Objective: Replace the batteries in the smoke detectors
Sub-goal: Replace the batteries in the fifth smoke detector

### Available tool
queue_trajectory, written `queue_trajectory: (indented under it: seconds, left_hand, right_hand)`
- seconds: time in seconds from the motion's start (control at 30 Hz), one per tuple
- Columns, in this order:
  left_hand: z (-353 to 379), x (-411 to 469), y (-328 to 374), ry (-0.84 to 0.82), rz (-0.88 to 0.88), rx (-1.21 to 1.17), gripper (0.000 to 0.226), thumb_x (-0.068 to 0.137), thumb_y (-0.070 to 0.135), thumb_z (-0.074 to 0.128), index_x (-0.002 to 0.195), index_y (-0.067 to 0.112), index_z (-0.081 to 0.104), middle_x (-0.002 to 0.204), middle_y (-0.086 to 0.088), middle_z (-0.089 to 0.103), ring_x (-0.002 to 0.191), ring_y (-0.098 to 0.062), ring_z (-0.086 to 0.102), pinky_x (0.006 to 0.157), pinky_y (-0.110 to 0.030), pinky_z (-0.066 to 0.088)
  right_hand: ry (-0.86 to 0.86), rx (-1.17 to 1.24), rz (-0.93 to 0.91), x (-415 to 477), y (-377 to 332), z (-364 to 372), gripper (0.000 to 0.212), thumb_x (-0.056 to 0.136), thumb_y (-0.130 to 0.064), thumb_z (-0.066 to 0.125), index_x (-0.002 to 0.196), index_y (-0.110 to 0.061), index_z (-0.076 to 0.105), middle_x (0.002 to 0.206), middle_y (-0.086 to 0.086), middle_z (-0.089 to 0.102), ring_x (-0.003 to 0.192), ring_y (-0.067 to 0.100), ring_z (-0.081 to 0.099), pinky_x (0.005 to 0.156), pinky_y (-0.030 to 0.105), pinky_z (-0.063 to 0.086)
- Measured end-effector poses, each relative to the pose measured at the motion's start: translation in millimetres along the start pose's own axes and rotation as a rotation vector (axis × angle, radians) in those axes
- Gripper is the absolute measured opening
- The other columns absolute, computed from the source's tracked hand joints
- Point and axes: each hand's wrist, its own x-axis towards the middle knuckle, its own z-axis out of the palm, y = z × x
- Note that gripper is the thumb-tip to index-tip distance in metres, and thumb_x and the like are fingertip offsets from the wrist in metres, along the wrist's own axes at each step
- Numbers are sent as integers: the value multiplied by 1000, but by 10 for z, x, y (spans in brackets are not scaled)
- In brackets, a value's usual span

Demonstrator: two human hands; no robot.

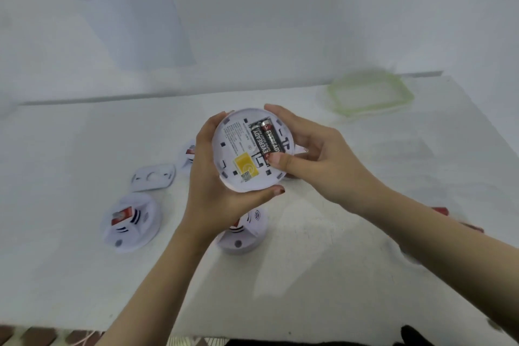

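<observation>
Writing first: "EVEREADY" can be read along each of the two black batteries (268,141), which are seated side by side in the open bay of the smoke detector (238,137). That unit is held up over the white table (337,275) with its back turned to the camera. Small print is seen beside the bay but it's too blurry to be read, and a yellow sticker (243,166) with a QR code (246,176) is stuck below it. The near rim is gripped by the left hand (213,182), fingers curled round it. The far edge is grasped by the right hand (317,160), thumb pressed at the batteries' near end. Another detector (130,222) and a loose white cover plate (153,177) are seen on the table underneath.
</observation>
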Motion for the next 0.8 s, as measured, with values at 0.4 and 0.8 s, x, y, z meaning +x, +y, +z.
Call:
queue_trajectory:
  seconds: [0.4,0.8]
  left_hand:
    - [-1153,-356,-287,91,-164,108,97,45,24,93,121,37,34,116,43,48,110,14,52,82,-3,43]
    - [-2088,-532,-910,138,-286,105,90,48,25,84,122,36,34,112,48,42,113,17,46,85,-2,41]
  right_hand:
    - [-156,-140,44,539,120,1192,52,84,-3,63,127,-32,54,112,-6,68,110,12,60,91,43,52]
    - [-372,-1315,-73,1366,640,1707,41,86,-41,58,125,-29,56,118,-3,63,112,19,44,88,30,27]
